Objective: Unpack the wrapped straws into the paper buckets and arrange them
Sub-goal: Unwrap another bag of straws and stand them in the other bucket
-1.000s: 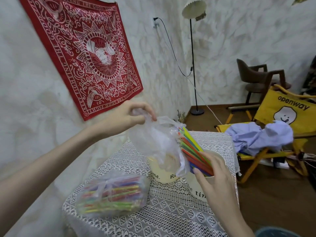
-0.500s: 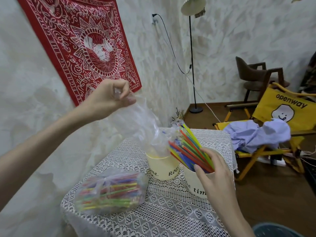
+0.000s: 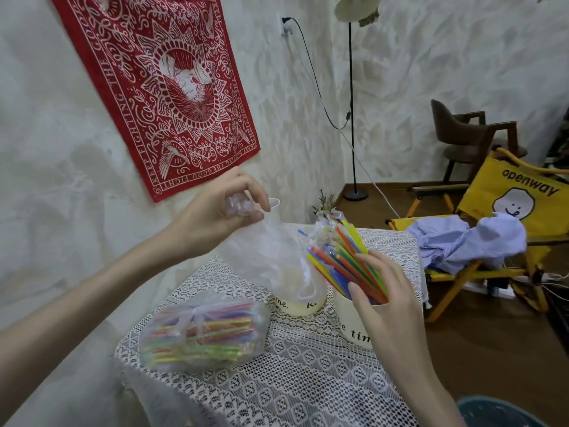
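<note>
Right hand (image 3: pixel 385 300) nearest: fingers curled over the bundle of thin multicoloured plastic straws (image 3: pixel 345 266), pinning it where it enters the near white paper bucket with black lettering (image 3: pixel 354 328). Straws lean up and left out of that bucket, tops fanned, some clear film apparently caught at the tips. Left of it on the white lace-covered worktop (image 3: pixel 292 380) lies a second, knotted clear bag of coloured straws (image 3: pixel 203 331), unopened, on its side. Behind it the pale yellow paper bucket with lettering (image 3: pixel 300 303) stands just beside the white one; its inside is hidden by film, contents cannot tell. Left hand (image 3: pixel 221 211), raised above the worktop, pinches the bunched neck of the loose clear plastic wrapper (image 3: pixel 268 257), which hangs down and touches the straw tops.

Step in hand looks like stripping the wrapper off. To do it well: keep the right hand firm on the bundle low by the rim, draw the film along the straws' lean, not sideways, so none come out with it and the bucket does not tip.

Far: red patterned wall cloth (image 3: pixel 172 87), floor lamp (image 3: pixel 351 97), yellow folding chair (image 3: pixel 508 195) carrying pale blue cloth (image 3: pixel 468 238).
</note>
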